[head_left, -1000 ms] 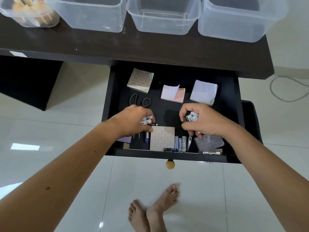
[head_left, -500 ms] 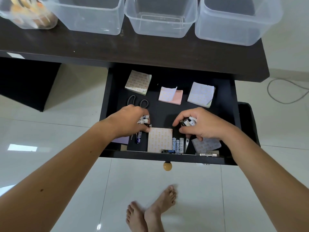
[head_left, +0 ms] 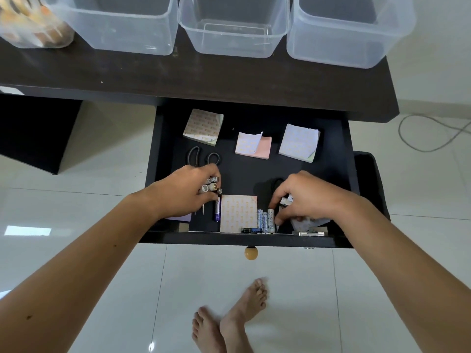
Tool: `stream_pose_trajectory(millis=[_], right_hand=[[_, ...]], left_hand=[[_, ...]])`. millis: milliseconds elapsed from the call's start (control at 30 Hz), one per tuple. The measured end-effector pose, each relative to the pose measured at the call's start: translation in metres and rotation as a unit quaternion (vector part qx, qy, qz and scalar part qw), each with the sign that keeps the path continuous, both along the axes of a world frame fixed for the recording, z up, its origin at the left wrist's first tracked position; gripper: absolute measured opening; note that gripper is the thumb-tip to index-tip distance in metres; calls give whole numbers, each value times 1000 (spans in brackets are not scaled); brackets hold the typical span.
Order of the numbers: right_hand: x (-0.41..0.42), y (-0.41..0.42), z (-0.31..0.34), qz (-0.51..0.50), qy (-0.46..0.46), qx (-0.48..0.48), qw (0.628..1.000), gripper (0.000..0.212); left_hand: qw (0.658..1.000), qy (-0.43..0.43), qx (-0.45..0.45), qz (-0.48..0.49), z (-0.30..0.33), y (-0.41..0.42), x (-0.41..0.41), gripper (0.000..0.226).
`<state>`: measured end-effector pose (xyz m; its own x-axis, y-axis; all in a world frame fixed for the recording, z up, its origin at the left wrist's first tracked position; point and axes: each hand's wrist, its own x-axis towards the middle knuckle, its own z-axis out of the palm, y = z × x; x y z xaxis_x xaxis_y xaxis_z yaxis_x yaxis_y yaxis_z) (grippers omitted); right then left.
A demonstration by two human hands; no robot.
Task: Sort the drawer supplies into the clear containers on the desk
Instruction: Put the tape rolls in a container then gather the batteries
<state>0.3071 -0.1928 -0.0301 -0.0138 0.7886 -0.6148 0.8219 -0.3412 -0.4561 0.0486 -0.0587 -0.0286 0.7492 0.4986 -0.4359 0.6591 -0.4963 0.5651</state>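
Note:
The black drawer point(head_left: 346, 159) stands open below the desk. My left hand point(head_left: 183, 194) grips several batteries point(head_left: 210, 186) over the drawer's left front, and its fingertips touch a purple battery point(head_left: 217, 210) lying there. My right hand point(head_left: 305, 197) holds several batteries point(head_left: 286, 201) in its palm while its fingers reach down to a row of upright-lying batteries point(head_left: 265, 220) at the drawer's front. A dark battery point(head_left: 251, 230) lies crosswise by the front wall. Three clear containers point(head_left: 234, 29) sit on the desk above.
Sticky-note pads point(head_left: 204, 126) point(head_left: 252, 145) point(head_left: 299, 142) lie at the drawer's back, another pad point(head_left: 238, 212) at the front. Scissors point(head_left: 202, 157) lie left, partly under my left hand. A tub point(head_left: 33, 29) of tape rolls stands far left. A cable point(head_left: 433, 133) lies on the floor.
My right hand dropped from mid-drawer to the front row of batteries. My left hand kept its bundle and shifted slightly toward the purple battery.

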Motion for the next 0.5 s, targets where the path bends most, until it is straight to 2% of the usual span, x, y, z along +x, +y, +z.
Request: stream_pose_trajectory(millis=[100, 300, 400, 500], right_hand=[[0, 2, -1, -4, 21, 5, 1000, 35], [-6, 3, 5, -17, 70, -4, 997, 28], [-5, 0, 7, -49, 137, -24, 989, 23], [-1, 1, 8, -92, 180, -1, 979, 22]], left_hand=[[1000, 21, 0, -18, -1, 1, 0, 19], [999, 45, -7, -11, -2, 0, 3, 30], [998, 63, -12, 2, -2, 1, 3, 34], [995, 102, -12, 7, -4, 0, 1, 35]])
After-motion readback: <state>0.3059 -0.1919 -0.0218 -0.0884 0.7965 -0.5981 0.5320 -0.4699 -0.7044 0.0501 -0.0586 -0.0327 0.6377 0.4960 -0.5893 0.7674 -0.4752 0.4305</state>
